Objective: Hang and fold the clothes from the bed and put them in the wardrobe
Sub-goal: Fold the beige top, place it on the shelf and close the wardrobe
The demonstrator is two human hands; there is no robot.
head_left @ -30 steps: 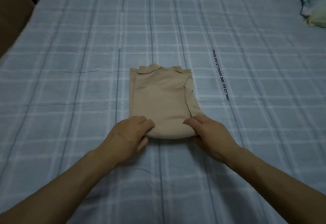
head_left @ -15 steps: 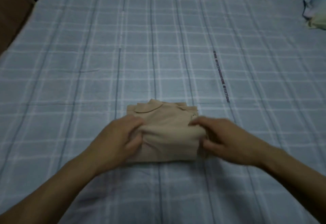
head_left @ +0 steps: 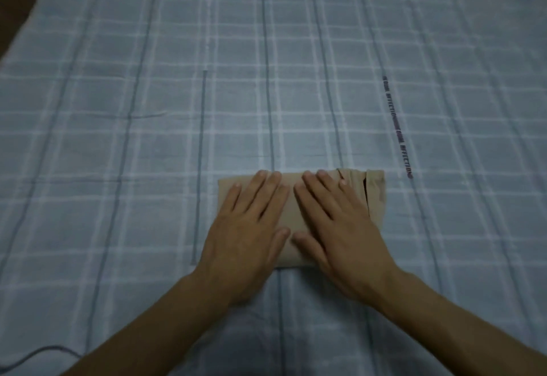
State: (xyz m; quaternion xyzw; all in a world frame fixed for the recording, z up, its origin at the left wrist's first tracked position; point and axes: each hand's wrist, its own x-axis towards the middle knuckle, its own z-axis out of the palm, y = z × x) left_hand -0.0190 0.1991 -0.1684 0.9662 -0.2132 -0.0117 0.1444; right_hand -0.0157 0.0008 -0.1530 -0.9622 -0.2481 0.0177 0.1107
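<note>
The beige garment (head_left: 376, 195) is lying on the plaid bed sheet (head_left: 118, 109), folded down into a compact rectangle, right in front of the person; both hands are flat on top of it, left hand (head_left: 248, 227) on the left half and right hand (head_left: 334, 227) on the middle, fingers straight and spread, palms down, nothing pinched or curled; looks to me like the smoothing-down step at the end of the fold. Long axis runs left to right across the view; there's a slit or layered edge showing at the right end, maybe the collar side, but it's dim and I can't say for sure. Next move probably means sliding fingers under both short ends so the bundle lifts without springing open, then off to the wardrobe, which isn't in view.
</note>
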